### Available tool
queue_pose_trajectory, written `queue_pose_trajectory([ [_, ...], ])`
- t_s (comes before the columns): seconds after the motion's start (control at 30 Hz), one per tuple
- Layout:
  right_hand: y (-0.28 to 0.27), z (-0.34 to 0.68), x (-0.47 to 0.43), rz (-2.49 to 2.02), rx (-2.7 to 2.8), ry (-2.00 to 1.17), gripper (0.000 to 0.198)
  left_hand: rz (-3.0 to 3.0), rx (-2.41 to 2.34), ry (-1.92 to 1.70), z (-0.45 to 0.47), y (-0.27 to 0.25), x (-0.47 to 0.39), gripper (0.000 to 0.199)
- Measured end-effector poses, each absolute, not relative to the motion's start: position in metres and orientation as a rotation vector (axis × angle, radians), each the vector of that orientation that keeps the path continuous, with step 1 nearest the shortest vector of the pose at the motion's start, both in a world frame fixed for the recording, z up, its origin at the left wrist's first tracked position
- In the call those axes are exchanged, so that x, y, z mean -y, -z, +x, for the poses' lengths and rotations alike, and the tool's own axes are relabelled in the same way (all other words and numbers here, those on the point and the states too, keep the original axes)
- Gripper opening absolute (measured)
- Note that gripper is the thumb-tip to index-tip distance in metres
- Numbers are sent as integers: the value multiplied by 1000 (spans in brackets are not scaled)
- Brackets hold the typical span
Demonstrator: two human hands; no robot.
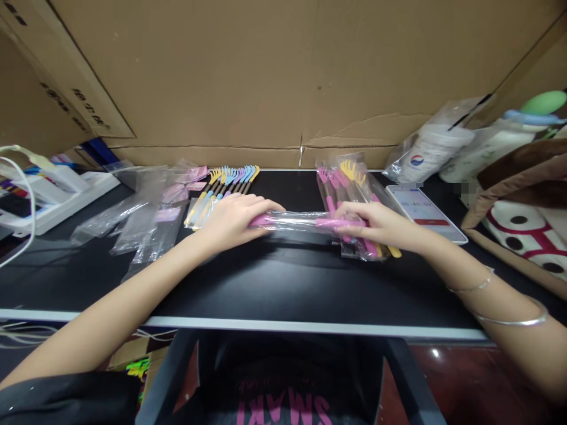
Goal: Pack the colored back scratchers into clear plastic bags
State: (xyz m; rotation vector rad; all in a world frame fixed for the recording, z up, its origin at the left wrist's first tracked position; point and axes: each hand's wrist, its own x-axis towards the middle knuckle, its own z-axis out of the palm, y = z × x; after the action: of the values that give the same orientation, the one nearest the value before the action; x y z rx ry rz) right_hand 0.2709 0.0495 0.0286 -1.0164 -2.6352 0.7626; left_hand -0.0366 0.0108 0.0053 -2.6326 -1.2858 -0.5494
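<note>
A pink back scratcher in a clear plastic sleeve (292,221) stretches level between my hands, above the black tabletop (274,283). My left hand (237,217) is closed around its left end, hiding the tip. On the right, my right hand (376,223) pinches the other pink end between thumb and fingers. Behind my left hand lies a row of back scratchers (230,177) with yellow, blue and purple claws. Below and behind my right hand is a pile of bagged back scratchers (343,183), pink and yellow. Clear plastic bags (142,206) with pink cards lie left of the row.
A phone (425,212) lies right of the pile. Further right stand a bagged Pepsi cup (436,150), a bottle (500,144) and a brown-handled bag (522,230). A white power strip (66,200) with cables sits at left. Cardboard (248,77) walls the back.
</note>
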Motion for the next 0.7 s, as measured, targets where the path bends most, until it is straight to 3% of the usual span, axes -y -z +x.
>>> queue_pose_trajectory([
  [0.3, -15, 270, -52, -997, 2585, -655, 24, -2663, 1220, 539, -30, -3, -6, 29],
  [0.7, -9, 264, -50, -937, 2567, -564, 33, -2634, 1152, 546, -28, 5, -10, 31],
])
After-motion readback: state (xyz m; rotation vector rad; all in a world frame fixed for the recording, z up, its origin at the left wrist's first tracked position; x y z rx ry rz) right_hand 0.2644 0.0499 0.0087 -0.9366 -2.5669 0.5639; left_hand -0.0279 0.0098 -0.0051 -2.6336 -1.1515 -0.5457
